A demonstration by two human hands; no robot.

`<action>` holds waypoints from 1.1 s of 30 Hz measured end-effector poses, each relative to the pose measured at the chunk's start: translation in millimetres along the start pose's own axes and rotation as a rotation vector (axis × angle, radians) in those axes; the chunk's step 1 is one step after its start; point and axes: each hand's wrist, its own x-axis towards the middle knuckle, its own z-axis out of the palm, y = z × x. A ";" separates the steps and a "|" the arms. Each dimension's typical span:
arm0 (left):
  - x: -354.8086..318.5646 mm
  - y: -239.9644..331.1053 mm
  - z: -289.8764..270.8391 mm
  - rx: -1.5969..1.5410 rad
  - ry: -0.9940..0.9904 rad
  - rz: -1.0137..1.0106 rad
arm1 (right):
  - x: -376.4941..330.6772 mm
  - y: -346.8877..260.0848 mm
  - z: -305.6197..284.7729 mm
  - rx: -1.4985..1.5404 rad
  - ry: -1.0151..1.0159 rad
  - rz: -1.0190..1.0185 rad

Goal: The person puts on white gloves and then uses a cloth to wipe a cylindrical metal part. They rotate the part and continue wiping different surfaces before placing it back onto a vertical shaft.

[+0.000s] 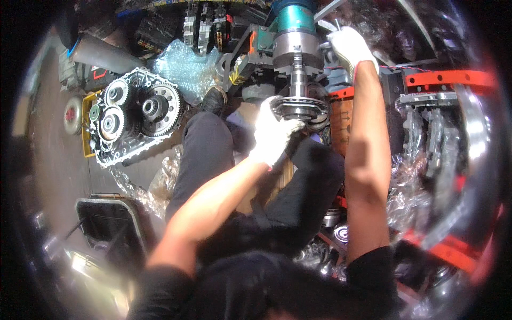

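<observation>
Seen from above through a fisheye lens, a cluttered workshop floor is shown, with a seated person's dark-trousered legs (234, 176) running up the middle. At nine to ten o'clock an open gearbox housing (136, 114) of pale cast metal lies flat on the floor, its toothed steel gears facing up; just past it at eleven o'clock a crumpled sheet of clear bubble wrap (184, 66) is seen. At seven o'clock a dark rectangular tray (109, 226) with a bright rim rests on the floor. Near centre, at twelve o'clock from the person's lap, a round toothed gear disc (301, 106) of dull grey steel is mounted on a vertical steel shaft (298, 80), whose long axis runs up the picture into a teal-capped cylindrical press head (293, 24). The left hand (272, 133), in a white cloth glove, is closed on the disc's lower left rim and is the nearer hand to it. The right hand (349, 48), also gloved, is raised at one o'clock, well apart from the left, gripping what seems a thin metal lever; this cannot be told for certain. At three o'clock an orange-painted frame (448, 80) with grey cast parts and crinkled plastic wrap is shown
</observation>
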 end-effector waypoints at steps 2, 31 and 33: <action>0.5 0.4 -1.1 -0.011 -0.040 -0.057 | 13.4 0.4 7.9 -0.300 0.174 -0.097; 10.4 -20.8 23.6 -0.623 -0.003 -0.153 | -15.2 6.4 33.2 -0.044 0.502 -0.651; 7.3 -20.3 21.9 -0.637 -0.010 -0.126 | -19.3 16.3 28.8 0.036 0.440 -0.826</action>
